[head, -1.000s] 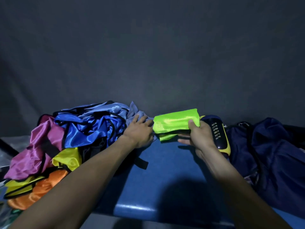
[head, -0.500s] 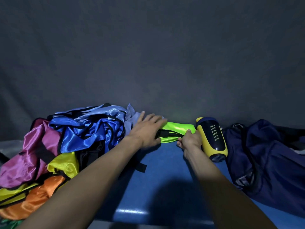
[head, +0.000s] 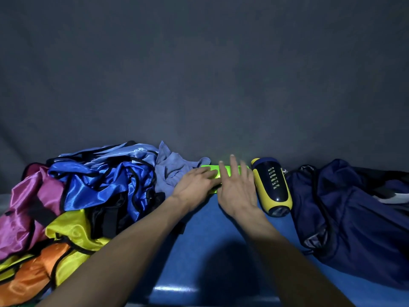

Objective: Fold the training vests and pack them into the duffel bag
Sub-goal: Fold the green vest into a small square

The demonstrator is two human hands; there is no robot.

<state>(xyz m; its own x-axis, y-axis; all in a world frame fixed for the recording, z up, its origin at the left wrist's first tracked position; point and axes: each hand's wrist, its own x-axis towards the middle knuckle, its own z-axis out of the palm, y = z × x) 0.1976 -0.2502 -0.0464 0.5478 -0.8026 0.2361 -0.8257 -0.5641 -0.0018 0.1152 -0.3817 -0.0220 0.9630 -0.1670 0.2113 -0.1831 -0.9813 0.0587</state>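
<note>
Several unfolded vests (head: 88, 196) sit heaped at my far left, blue, magenta, yellow, orange, all waiting. My left hand (head: 194, 187) lies flat, fingers straight, pressing the green vest (head: 223, 169), which a second ago I held up and have now laid on the blue table (head: 199, 251). My right hand (head: 238, 189) smooths it, fingers spread. Past the yellow bottle (head: 272, 187), the duffel bag (head: 354, 218) waits: this fold looks finished, packing next.

Blue table (head: 199, 251) w/ vests (head: 88, 191), bag (head: 354, 218) (torch (head: 273, 185) too)
</note>
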